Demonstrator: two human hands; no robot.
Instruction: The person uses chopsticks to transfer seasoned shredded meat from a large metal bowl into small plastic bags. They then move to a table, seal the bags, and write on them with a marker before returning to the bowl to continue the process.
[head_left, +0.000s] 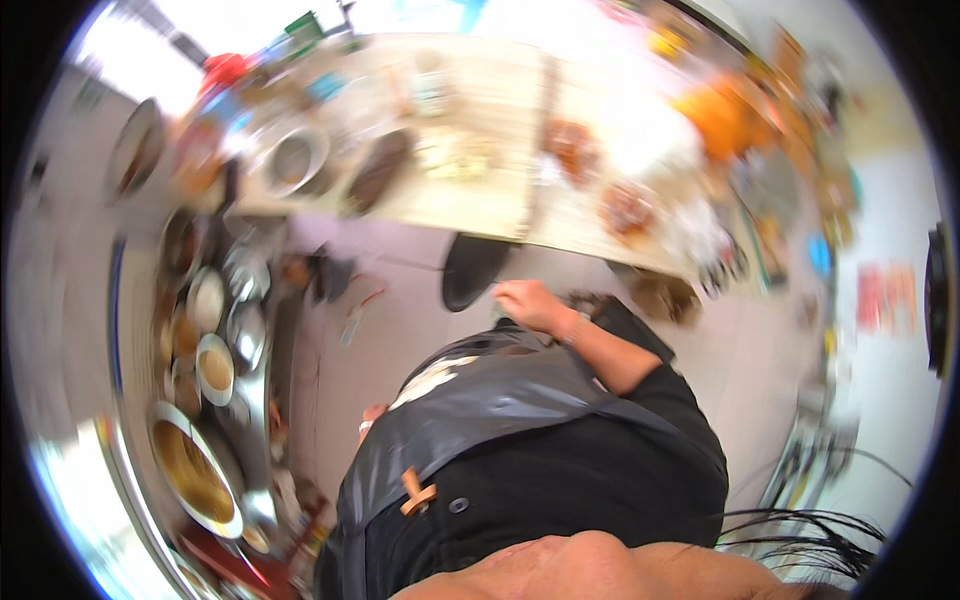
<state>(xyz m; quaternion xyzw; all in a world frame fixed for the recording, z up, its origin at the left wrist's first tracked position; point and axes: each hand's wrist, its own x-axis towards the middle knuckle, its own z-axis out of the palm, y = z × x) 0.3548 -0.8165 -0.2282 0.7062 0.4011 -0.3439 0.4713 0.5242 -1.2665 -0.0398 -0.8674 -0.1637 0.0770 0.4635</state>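
My right hand (529, 306) is held in front of my waist, its fingers curled in, and nothing shows in it. The forearm crosses over a dark plastic apron (517, 397). Only a small part of my left hand (373, 414) shows past the apron's left side; its fingers are hidden. Ahead stands a worktable (480, 202), out of reach of both hands as they are now. On it lie a pile of pale chopped food (457, 154), a dark elongated object (381, 171) and a white pot or bowl (296, 161), all blurred.
Reddish food in clear bags (628, 210) and an orange bag (724, 116) lie on the table's right half. A black round stool seat (476, 270) juts from beneath it. Along the left runs a counter with several bowls (216, 369) and a large basin of brownish liquid (193, 471).
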